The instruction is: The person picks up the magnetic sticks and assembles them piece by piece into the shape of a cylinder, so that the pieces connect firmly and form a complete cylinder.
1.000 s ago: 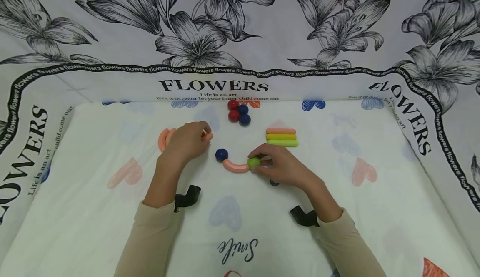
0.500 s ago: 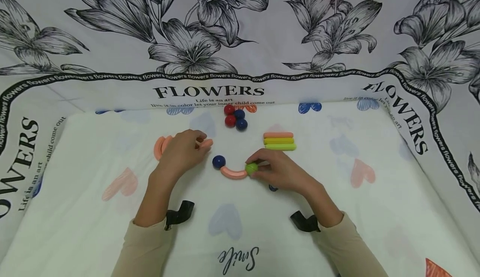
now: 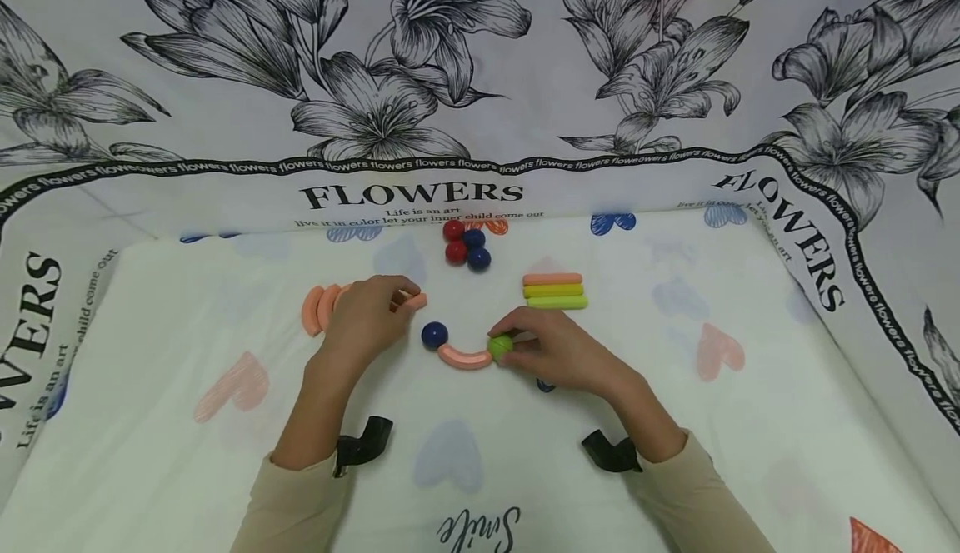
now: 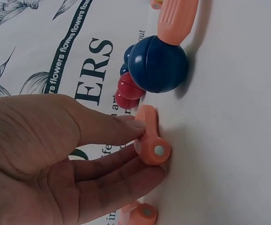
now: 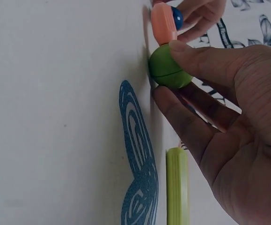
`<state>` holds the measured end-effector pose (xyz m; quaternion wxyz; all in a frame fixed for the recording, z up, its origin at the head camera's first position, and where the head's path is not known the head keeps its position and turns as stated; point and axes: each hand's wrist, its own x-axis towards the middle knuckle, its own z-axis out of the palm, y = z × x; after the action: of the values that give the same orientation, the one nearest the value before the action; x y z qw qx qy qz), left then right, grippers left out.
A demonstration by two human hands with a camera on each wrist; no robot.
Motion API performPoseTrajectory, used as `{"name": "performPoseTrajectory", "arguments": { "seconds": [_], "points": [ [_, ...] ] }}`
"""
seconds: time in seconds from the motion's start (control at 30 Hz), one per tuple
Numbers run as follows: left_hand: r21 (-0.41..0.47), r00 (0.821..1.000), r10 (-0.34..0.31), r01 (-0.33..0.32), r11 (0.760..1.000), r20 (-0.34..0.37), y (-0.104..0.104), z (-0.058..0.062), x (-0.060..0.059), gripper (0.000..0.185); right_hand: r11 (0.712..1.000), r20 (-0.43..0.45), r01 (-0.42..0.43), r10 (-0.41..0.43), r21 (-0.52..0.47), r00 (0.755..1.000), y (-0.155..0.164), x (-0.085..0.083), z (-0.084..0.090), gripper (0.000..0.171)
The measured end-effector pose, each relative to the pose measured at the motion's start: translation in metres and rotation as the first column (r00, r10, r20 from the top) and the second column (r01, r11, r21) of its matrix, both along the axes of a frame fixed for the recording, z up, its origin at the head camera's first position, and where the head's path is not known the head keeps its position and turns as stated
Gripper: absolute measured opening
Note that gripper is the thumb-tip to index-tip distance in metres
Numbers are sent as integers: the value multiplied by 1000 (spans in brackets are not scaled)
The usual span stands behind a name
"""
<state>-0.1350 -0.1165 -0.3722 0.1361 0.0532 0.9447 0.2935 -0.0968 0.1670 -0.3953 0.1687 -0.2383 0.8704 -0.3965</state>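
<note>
Probably home play corner — flower-print sheets (image 3: pixel 420 62), heart-print mat (image 3: pixel 225 470), toy pieces (image 3: pixel 555 291).

beige long sleeves (image 3: pixel 296 503), black wrist straps (image 3: pixel 362 445)

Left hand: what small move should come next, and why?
Probably lift the curved pink piece pinched by the left hand toward the blue ball. The right hand holds the green ball against the pink arc.

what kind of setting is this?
Likely a home or makeshift play table: a printed cloth with hearts covers it, flower-print fabric walls it in, and toy balls and sticks lie out.
</note>
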Motion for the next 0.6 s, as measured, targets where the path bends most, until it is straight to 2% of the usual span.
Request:
{"name": "performPoseTrajectory", "arguments": {
  "seconds": [0.33, 0.5, 0.6],
  "points": [
    [-10, 1000, -27, 27, 1000, -12, 0, 4, -3, 32, 998, 26, -2, 3, -61, 1000, -1, 1, 0, 36],
    [11, 999, -50, 50, 999, 0, -1, 4, -2, 30, 999, 28, 1, 1, -40, 1000, -2, 0, -1, 37],
    [36, 1000, -31, 30, 999, 3, 0, 3, -2, 33, 1000, 19, -2, 2, -24, 1000, -2, 0, -1, 38]
  ]
}}
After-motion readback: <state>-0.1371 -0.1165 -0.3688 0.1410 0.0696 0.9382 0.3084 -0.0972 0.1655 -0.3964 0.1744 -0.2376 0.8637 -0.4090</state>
